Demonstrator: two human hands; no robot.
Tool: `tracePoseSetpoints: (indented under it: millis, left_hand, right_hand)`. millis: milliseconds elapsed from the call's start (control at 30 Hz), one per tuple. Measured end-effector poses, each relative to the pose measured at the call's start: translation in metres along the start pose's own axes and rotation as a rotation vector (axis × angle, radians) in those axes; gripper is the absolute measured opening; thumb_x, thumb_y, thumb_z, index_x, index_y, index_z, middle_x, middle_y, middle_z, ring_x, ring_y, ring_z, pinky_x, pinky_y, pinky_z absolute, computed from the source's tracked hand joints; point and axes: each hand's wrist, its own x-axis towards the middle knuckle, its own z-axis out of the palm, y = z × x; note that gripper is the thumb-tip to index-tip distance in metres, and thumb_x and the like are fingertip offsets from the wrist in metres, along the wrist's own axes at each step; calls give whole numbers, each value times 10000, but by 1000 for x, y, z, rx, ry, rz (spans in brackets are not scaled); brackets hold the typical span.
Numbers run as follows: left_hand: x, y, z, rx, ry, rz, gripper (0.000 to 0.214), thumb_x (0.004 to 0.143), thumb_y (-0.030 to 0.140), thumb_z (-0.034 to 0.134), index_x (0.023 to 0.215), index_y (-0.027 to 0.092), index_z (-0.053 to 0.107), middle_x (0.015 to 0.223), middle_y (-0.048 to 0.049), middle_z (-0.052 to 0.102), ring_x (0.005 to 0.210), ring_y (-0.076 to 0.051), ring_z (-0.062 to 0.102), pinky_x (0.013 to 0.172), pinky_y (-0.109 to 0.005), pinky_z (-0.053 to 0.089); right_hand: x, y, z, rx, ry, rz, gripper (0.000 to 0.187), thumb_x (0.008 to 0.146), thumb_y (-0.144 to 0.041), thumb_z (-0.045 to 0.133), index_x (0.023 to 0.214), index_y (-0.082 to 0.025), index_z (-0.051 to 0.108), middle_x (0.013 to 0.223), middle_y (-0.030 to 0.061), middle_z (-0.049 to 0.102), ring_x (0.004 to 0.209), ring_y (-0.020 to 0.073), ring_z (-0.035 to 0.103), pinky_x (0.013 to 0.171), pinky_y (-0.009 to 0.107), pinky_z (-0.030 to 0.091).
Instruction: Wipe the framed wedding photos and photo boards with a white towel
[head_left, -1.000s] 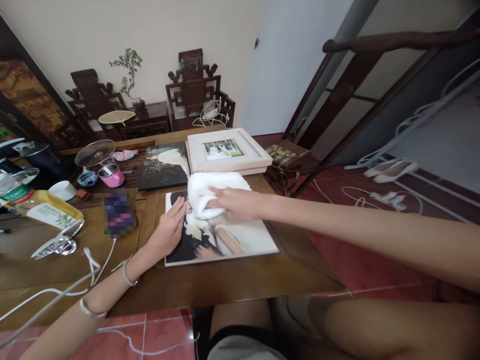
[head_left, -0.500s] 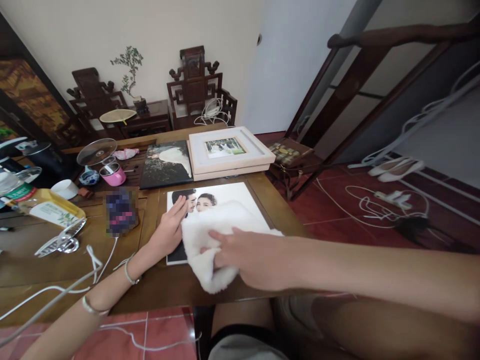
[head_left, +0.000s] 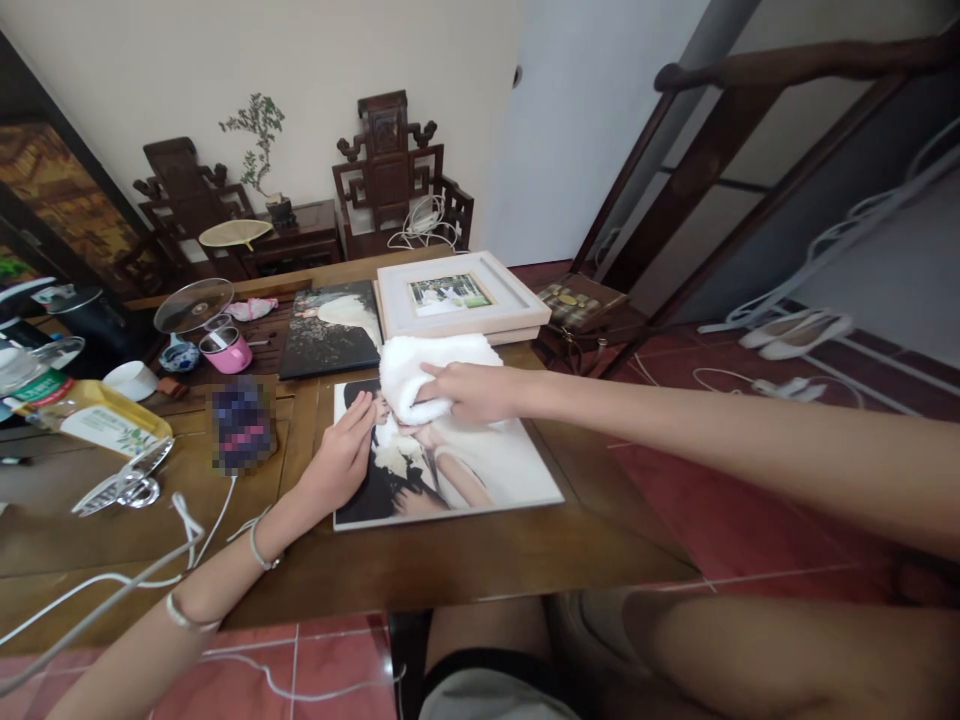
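Note:
A large photo print [head_left: 480, 470] lies flat on the wooden table [head_left: 420, 565] in front of me. My left hand [head_left: 341, 455] rests flat on the print's left edge, fingers stretched out. My right hand [head_left: 465, 392] presses a white fluffy cloth [head_left: 420, 365] onto the far part of the print, fingers closed on the cloth. The cloth hides the upper part of the picture.
Behind the print stand a white framed photo [head_left: 457, 300] and a dark photo panel [head_left: 330, 330]. To the left are a pink cup [head_left: 227, 352], a clear lid [head_left: 191, 305], a yellow bottle [head_left: 94, 420], a blurred small box [head_left: 240, 425] and white cables [head_left: 150, 560]. Carved chairs stand at the wall.
My right hand has carried the cloth from the near edge of the print back to its far end. The left hand has stayed on the print's left edge.

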Motion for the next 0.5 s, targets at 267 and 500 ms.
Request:
tracePoseSetpoints:
  millis: [267, 500]
  left_hand:
    - [-2, -3, 0, 7, 12, -6, 489, 1004, 194, 317, 1488, 191, 390, 1551, -127, 385, 1461, -244, 286, 1189, -506, 298]
    - [-2, -1, -1, 3, 1, -18, 476, 1003, 200, 314, 1468, 172, 417, 1564, -145, 353, 1463, -258, 284, 1180, -513, 308]
  right_hand:
    - [-39, -66, 20, 56, -162, 63, 564, 755, 31, 444, 1226, -199, 652, 1305, 187, 596, 1434, 346, 288, 1031, 571, 372]
    - [-74, -114, 36, 56, -309, -85, 616, 672, 35, 516, 1240, -176, 622, 1457, 157, 484, 1421, 405, 280, 1015, 638, 374]
